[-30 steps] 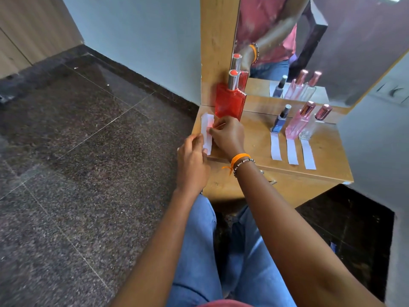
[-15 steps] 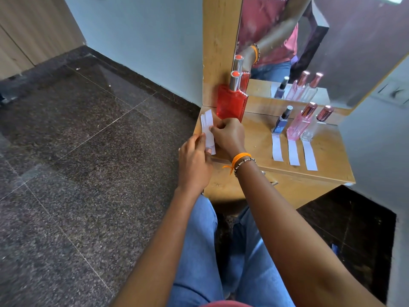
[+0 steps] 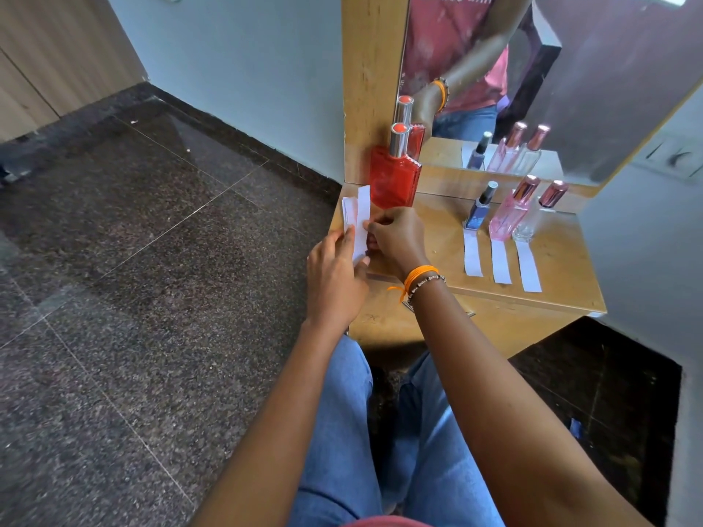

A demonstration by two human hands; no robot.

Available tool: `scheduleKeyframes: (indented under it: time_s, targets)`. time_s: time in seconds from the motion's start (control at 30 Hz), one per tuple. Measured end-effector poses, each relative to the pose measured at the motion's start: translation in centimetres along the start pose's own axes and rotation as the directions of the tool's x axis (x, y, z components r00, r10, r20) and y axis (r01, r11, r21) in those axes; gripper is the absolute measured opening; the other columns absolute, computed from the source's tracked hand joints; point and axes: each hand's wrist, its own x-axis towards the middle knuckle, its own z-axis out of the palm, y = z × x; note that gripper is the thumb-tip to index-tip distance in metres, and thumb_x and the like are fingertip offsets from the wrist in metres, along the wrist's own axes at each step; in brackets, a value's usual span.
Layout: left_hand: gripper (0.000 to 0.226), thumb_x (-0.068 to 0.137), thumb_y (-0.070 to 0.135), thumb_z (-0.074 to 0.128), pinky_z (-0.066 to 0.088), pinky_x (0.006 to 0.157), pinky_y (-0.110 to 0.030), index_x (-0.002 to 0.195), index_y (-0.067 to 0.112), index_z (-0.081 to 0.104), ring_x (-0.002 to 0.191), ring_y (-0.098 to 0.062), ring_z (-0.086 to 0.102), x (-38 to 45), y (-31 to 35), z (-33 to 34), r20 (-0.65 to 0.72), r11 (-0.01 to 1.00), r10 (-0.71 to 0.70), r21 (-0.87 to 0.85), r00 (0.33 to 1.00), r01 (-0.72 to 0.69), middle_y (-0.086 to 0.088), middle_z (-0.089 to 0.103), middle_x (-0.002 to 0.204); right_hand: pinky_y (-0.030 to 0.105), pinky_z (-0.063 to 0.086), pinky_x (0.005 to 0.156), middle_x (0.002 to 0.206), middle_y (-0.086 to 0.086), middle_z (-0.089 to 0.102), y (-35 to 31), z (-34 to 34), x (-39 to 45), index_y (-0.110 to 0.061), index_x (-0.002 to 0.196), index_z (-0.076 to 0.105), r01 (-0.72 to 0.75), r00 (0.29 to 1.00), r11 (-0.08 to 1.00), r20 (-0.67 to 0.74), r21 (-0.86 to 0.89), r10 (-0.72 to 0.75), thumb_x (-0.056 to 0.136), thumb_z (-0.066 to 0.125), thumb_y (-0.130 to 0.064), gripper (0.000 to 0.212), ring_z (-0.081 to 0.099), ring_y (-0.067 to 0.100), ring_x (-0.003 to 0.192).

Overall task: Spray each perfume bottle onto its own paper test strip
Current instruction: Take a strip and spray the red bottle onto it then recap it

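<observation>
Strips: a small white stack (image 3: pixel 357 218), lifted off the counter's (image 3: pixel 563 268) left edge, at 7 o'clock from the red bottle.
Left hand: mine (image 3: pixel 334 277), fingers pressed on the stack's lower end, thumb on its face.
Right hand: mine (image 3: pixel 397 237), fingertips pinching one strip at the stack's right edge; orange thread and beaded band (image 3: pixel 422 279) on the wrist.
Red bottle: (image 3: pixel 393 173) upright at the counter's back left, against the mirror frame, silver cap on.
Other bottles: blue (image 3: pixel 480 207), pink (image 3: pixel 511 211) and clear (image 3: pixel 536 214), upright in a row at 3 o'clock from the red one.
Laid strips: three (image 3: pixel 500 262), flat, one in front of each of those bottles, pointing to 6 o'clock.
Mirror: (image 3: pixel 570 70) behind the counter.
</observation>
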Motion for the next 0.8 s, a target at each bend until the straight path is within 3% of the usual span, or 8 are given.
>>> scheduleKeyframes:
  time_s: [0.17, 0.3, 0.63, 0.8]
  targets:
    - [0.051, 0.093, 0.023, 0.050, 0.032, 0.107, -0.046, 0.142, 0.018, 0.036, 0.128, -0.032, 0.032, 0.0, 0.0, -0.2, 0.011, 1.000, 0.004, 0.024, 1.000, -0.004, -0.009, 0.038, 0.143, 0.047, 0.058, 0.075, 0.071, 0.009, 0.069, -0.1, 0.0, 0.1, -0.017, 0.072, 0.063, 0.002, 1.000, 1.000, 0.021, 0.004, -0.002, 0.079, 0.070, -0.008, 0.014, 0.069, 0.028, 0.069]
    - [0.049, 0.094, 0.024, 0.049, 0.031, 0.108, -0.043, 0.140, 0.017, 0.037, 0.130, -0.029, 0.031, 0.0, 0.1, -0.3, 0.014, 1.000, 0.005, 0.027, 1.000, -0.006, -0.007, 0.036, 0.144, 0.041, 0.060, 0.072, 0.066, 0.006, 0.065, -0.2, -0.6, -0.1, -0.009, 0.083, 0.064, -0.003, 0.999, 1.000, 0.039, 0.008, 0.003, 0.082, 0.067, -0.004, 0.006, 0.064, 0.021, 0.058]
    - [0.050, 0.095, 0.027, 0.045, 0.031, 0.108, -0.040, 0.142, 0.016, 0.034, 0.133, -0.027, 0.027, 0.0, 0.3, -0.5, 0.024, 0.998, -0.038, -0.047, 0.999, 0.040, -0.006, 0.034, 0.146, 0.029, 0.057, 0.063, 0.070, 0.004, 0.062, 1.4, -3.9, -1.3, -0.015, 0.080, 0.057, -0.009, 0.993, 0.997, 0.115, 0.081, 0.000, 0.085, 0.066, -0.002, 0.017, 0.060, 0.014, 0.058]
    - [0.052, 0.095, 0.031, 0.045, 0.029, 0.109, -0.040, 0.143, 0.016, 0.031, 0.134, -0.026, 0.025, -0.2, 1.0, -0.3, -0.019, 0.996, -0.050, -0.071, 0.999, 0.048, -0.004, 0.034, 0.146, 0.035, 0.059, 0.064, 0.079, 0.014, 0.066, 3.3, -6.1, -1.9, -0.012, 0.087, 0.055, 0.009, 1.000, 1.000, 0.022, -0.025, -0.008, 0.083, 0.068, -0.003, 0.017, 0.066, 0.021, 0.063]
